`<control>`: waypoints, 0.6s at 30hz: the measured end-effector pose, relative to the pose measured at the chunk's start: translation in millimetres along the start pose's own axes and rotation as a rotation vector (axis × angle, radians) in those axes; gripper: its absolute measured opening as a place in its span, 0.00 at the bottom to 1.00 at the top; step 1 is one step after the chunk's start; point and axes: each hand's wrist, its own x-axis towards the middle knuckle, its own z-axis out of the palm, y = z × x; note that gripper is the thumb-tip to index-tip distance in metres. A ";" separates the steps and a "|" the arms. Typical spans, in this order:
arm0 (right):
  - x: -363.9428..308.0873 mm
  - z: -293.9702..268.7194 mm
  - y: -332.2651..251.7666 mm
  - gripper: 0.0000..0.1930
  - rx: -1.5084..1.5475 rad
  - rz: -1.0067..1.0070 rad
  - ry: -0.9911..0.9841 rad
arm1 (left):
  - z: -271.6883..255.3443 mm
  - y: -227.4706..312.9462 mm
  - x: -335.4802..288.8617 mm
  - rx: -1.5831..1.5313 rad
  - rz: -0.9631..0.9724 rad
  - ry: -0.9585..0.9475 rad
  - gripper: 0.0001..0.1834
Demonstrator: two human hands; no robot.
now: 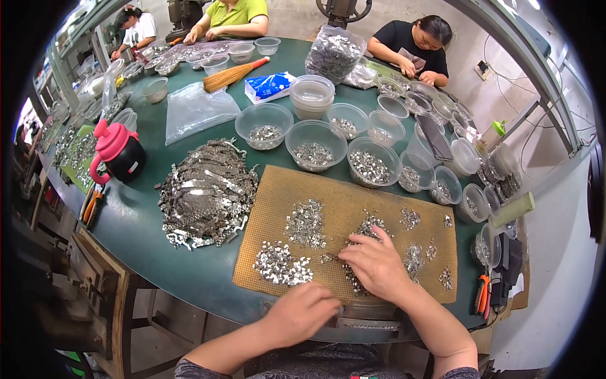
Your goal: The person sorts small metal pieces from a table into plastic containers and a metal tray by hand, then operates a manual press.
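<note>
My right hand (377, 262) is over a ridged tan mat (353, 197), its fingers apart and touching small metal pieces. The fingertips are beside a tiny cluster of clips (327, 258), and the palm partly hides a darker pile (372, 223). My left hand (303, 314) hovers at the mat's front edge, fingers curled in; whatever they hold, if anything, is hidden. Just beyond it lies a heap of shiny flat metal pieces (282, 264), with a heap of thin silver clips (307, 225) farther back. Smaller piles (413, 261) dot the mat's right side.
A big mound of metal strips (207, 192) lies left of the mat. Plastic tubs of parts (374, 167) line its back and right. A pink-lidded black mug (120, 151), a phone (434, 136), pliers (483, 295) and a brush (237, 74) lie around. Several people work across the table.
</note>
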 end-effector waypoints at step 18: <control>11.6 15.0 0.6 0.08 -0.030 0.129 -0.042 | -15.3 -63.4 52.9 0.530 0.032 -0.232 0.10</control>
